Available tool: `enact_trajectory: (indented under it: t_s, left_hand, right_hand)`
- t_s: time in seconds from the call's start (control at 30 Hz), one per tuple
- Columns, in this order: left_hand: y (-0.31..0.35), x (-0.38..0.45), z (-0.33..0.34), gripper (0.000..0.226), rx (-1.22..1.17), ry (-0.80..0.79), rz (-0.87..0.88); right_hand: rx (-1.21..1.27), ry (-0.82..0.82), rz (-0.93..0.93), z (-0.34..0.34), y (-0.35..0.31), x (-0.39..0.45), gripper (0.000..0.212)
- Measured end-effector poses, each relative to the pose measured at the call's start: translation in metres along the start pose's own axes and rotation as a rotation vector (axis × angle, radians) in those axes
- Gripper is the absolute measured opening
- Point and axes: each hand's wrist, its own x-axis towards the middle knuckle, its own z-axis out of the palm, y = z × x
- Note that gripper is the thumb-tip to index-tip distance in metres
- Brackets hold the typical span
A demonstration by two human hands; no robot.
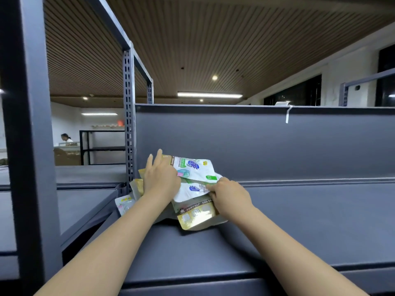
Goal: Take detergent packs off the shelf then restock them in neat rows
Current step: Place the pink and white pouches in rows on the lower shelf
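A loose heap of detergent packs (192, 189) is lying on the grey shelf (299, 221), close to its slotted upright post (128, 116). The packs are flat pouches, white with blue and green print, some gold-edged, overlapping at odd angles. The left grip (160, 178) is pressing on the heap with fingers spread; the right grip (228, 194) is pinching the edge of a white pack. Behind the post, a slatted brown ceiling (213, 39) with strip lights is stretching over a white-walled room. The print is reading too blurred to make out, and lower packs are hiding under the upper ones.
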Motion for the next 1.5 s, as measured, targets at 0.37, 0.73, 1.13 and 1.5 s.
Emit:
enact_trajectory:
  t_s: [0.37, 0.73, 1.13, 1.5]
  left_hand:
    - [0.02, -0.043, -0.036, 0.033, -0.468, -0.105, -0.086]
    - [0.01, -0.053, -0.033, 0.054, -0.194, -0.219, -0.35]
    - [0.015, -0.094, -0.049, 0.055, -0.747, 0.099, -0.769]
    - [0.027, -0.148, -0.08, 0.008, -1.508, 0.149, -0.827]
  right_hand:
    - [-0.105, 0.071, 0.213, -0.021, 0.029, -0.049, 0.018]
    - [0.206, 0.333, 0.509, -0.021, 0.032, -0.086, 0.015]
    - [0.746, 0.606, 0.626, -0.046, 0.035, -0.122, 0.013]
    - [0.866, 0.45, 0.714, -0.077, 0.037, -0.144, 0.01]
